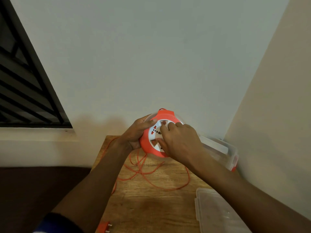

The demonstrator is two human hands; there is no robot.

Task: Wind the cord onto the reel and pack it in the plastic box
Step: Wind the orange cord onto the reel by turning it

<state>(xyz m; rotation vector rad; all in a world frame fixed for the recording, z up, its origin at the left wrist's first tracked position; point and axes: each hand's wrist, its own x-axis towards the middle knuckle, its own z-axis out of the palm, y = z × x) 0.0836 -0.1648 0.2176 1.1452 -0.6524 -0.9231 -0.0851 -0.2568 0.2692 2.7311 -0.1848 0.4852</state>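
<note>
Above the far edge of the wooden table (151, 207), the left hand (134, 132) grips the rim of the orange cord reel (148, 145), while the right hand (180, 142) lies on its white socket face with fingertips curled into the recesses. Loose orange cord (151, 175) sprawls across the table's middle, its plug (105, 227) at the near-left edge. The clear plastic box (223, 152) sits at the far-right corner, its lid (217, 212) near the right edge.
</note>
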